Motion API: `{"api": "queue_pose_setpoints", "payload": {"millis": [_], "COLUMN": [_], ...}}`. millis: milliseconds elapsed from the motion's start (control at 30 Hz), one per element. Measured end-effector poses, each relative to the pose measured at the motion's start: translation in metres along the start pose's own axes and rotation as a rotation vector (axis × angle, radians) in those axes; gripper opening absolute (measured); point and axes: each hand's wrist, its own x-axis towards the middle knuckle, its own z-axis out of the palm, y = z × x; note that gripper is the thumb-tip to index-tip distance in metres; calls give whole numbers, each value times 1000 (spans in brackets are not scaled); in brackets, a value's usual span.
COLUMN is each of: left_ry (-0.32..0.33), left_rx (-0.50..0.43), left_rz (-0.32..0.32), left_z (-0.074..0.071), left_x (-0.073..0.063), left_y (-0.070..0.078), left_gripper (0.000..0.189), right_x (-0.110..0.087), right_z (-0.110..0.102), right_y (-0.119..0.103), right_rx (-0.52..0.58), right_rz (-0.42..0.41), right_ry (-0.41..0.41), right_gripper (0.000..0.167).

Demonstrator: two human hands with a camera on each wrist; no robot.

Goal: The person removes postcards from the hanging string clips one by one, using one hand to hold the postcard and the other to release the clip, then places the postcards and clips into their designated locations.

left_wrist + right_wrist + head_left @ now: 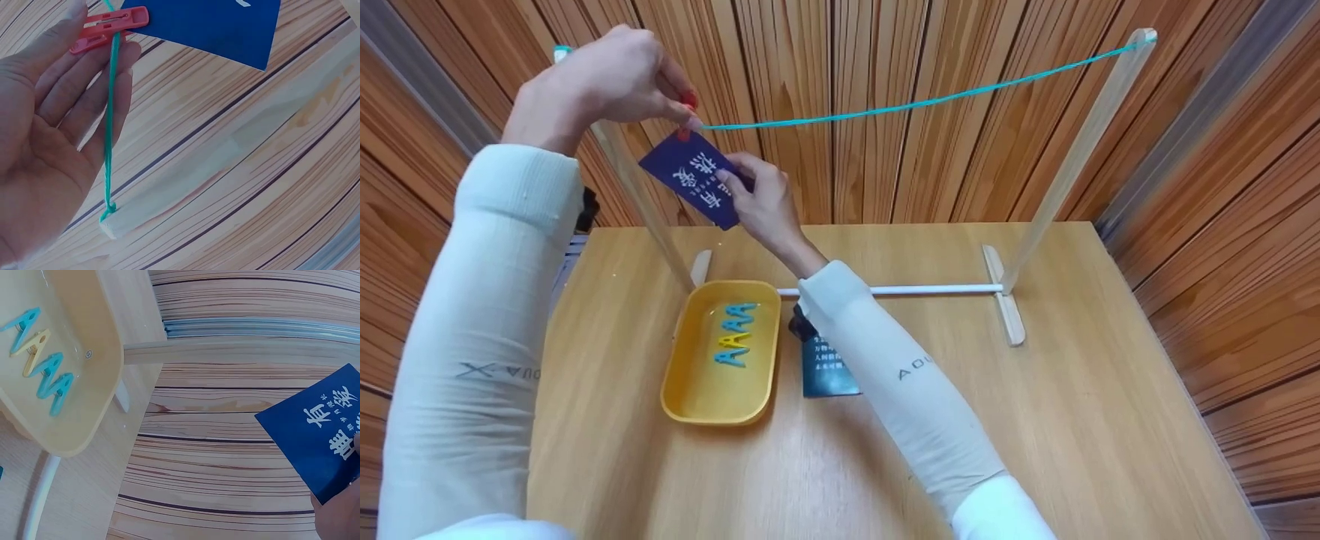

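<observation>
Up at the left end of the green string (877, 111), my left hand (611, 79) pinches a red clothespin (109, 25) between thumb and fingers. The string passes at the clothespin, whose tip meets a corner of a dark blue card (690, 180) with white characters. Whether the jaws grip the card firmly cannot be told. My right hand (765, 199) pinches the card's right edge, thumb on the printed face. The card hangs tilted just below the string. In the right wrist view the card (315, 422) shows with only part of the right hand (340, 512).
A yellow tray (679, 397) holds a row of blue and yellow clothespins (733, 339). Beside it lies a dark teal card (829, 379), partly behind the right forearm. Two wooden posts (1080, 150) carry the string, and a white rod (930, 289) joins their feet.
</observation>
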Motion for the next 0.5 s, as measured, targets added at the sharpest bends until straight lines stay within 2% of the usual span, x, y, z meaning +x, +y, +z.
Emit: {"api": "queue_pose_setpoints", "payload": {"millis": [200,500], "left_ry": [60,151], "left_rx": [-23,-39], "left_rz": [40,58], "left_z": [8,15], "left_x": [2,0], "left_y": [4,8], "left_gripper": [46,41], "right_x": [-3,-6], "right_z": [-1,-1], "right_y": [4,4], "right_rx": [19,62], "right_rz": [28,29], "right_ry": [17,38], "right_gripper": [29,27]}}
